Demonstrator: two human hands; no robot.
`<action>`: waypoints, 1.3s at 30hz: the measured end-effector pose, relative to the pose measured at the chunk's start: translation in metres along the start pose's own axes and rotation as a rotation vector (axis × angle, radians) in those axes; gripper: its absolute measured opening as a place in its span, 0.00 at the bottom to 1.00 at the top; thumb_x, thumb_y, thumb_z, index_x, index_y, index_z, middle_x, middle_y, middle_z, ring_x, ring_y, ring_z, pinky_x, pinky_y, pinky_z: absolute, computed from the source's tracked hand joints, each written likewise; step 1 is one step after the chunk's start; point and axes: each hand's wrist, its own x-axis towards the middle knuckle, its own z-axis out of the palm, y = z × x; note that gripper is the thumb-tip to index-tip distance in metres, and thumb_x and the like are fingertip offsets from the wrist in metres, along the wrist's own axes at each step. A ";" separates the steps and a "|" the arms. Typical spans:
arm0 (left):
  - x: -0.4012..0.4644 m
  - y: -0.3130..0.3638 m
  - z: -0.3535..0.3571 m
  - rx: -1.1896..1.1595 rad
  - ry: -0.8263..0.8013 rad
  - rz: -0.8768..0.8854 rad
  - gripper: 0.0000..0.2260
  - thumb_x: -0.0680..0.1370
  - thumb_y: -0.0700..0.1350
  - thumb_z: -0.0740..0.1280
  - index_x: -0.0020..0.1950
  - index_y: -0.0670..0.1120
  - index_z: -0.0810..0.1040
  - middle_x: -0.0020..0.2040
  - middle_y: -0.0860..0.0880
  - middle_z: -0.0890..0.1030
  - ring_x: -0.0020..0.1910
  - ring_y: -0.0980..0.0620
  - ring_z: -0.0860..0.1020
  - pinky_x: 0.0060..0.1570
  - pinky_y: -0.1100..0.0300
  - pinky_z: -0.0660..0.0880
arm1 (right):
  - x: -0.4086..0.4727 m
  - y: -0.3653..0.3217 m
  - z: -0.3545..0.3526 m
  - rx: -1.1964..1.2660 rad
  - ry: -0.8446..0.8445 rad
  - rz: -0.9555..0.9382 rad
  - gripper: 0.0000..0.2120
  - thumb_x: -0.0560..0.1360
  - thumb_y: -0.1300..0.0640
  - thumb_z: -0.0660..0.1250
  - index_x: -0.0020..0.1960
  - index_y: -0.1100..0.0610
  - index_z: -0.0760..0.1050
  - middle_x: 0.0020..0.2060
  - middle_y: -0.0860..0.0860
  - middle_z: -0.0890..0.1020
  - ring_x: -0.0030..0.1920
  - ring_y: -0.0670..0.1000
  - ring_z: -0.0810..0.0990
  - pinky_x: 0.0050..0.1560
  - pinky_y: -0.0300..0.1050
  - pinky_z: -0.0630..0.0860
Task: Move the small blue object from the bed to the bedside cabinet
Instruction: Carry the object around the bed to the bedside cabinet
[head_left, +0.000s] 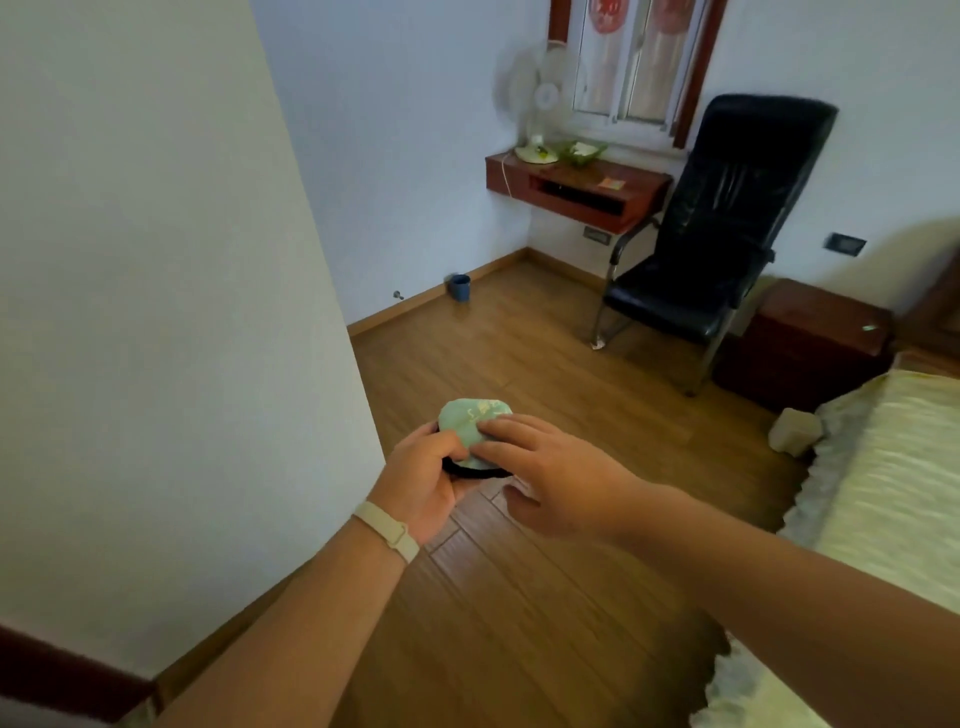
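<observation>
The small blue object (470, 418) is a pale blue-green round thing with a black rim underneath. I hold it in the air above the wooden floor. My left hand (423, 486) grips it from below, a pale band on the wrist. My right hand (558, 475) rests its fingertips on its top, fingers spread. The bed (878, 488) with a yellow cover lies at the right edge. The dark red bedside cabinet (810, 338) stands beyond the bed's head, near the far wall.
A black chair (711, 239) stands left of the cabinet. A wall shelf (576, 187) with a fan (540, 98) hangs under the window. A blue bin (460, 287) sits by the skirting. A white wall corner (208, 312) juts out at my left. A small white bin (794, 430) stands beside the bed.
</observation>
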 end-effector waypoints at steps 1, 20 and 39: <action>0.011 0.011 0.003 0.020 -0.028 0.002 0.17 0.75 0.28 0.56 0.59 0.37 0.77 0.56 0.36 0.80 0.54 0.39 0.81 0.46 0.48 0.83 | 0.009 0.005 -0.003 -0.011 0.016 0.025 0.27 0.74 0.54 0.65 0.72 0.48 0.64 0.72 0.51 0.67 0.73 0.54 0.62 0.68 0.47 0.61; 0.267 -0.001 0.122 0.148 -0.270 -0.228 0.19 0.75 0.30 0.57 0.66 0.37 0.73 0.65 0.33 0.76 0.58 0.38 0.80 0.50 0.48 0.81 | 0.016 0.233 -0.024 -0.047 0.098 0.338 0.27 0.74 0.57 0.66 0.71 0.47 0.65 0.71 0.49 0.67 0.71 0.53 0.63 0.68 0.50 0.66; 0.500 -0.059 0.344 0.239 -0.535 -0.355 0.19 0.74 0.32 0.62 0.63 0.42 0.78 0.59 0.38 0.82 0.58 0.39 0.80 0.51 0.48 0.80 | -0.046 0.501 -0.095 -0.198 0.225 0.565 0.30 0.72 0.61 0.70 0.71 0.49 0.66 0.70 0.50 0.69 0.70 0.54 0.65 0.66 0.52 0.70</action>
